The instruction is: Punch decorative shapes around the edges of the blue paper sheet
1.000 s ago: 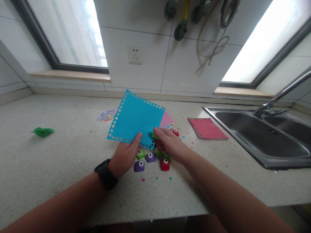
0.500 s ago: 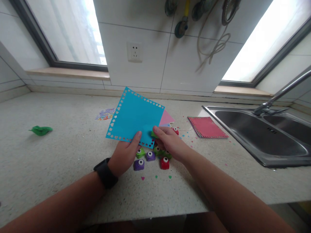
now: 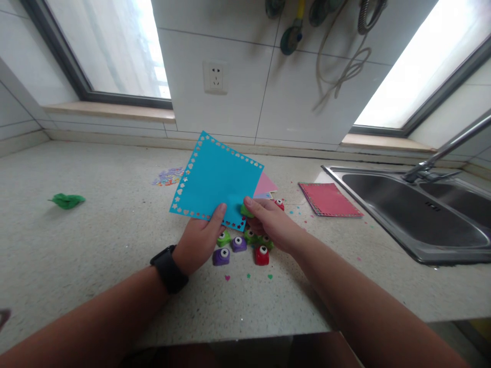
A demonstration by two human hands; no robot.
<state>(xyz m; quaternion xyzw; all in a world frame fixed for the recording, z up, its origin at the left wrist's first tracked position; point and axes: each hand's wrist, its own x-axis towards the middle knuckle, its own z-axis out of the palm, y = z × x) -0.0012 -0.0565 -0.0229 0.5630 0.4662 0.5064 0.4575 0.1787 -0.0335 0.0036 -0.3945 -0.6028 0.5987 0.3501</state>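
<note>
My left hand (image 3: 201,239) pinches the near edge of a square blue sheet of paper (image 3: 220,179), thumb on top. Small heart, star and flower-like holes run along the sheet's edges. In my right hand (image 3: 273,222) is a green craft punch (image 3: 247,209), closed in the fingers at the sheet's right edge; its jaw is mostly hidden. Below the sheet stand more craft punches: a red one (image 3: 262,255), a purple one (image 3: 221,256), another purple one (image 3: 239,244) and some green ones (image 3: 223,237). A further red punch (image 3: 280,204) shows behind my right hand.
A stack of punched sheets, red on top (image 3: 332,199), lies beside the steel sink (image 3: 383,214). Pink paper (image 3: 266,183) sits behind the blue sheet. Coloured paper bits (image 3: 169,176) are heaped at back left; a crumpled green piece (image 3: 67,201) lies far left.
The view has shifted slightly. Both hands keep their hold on the blue sheet and the green punch, with hardly any movement between them.
</note>
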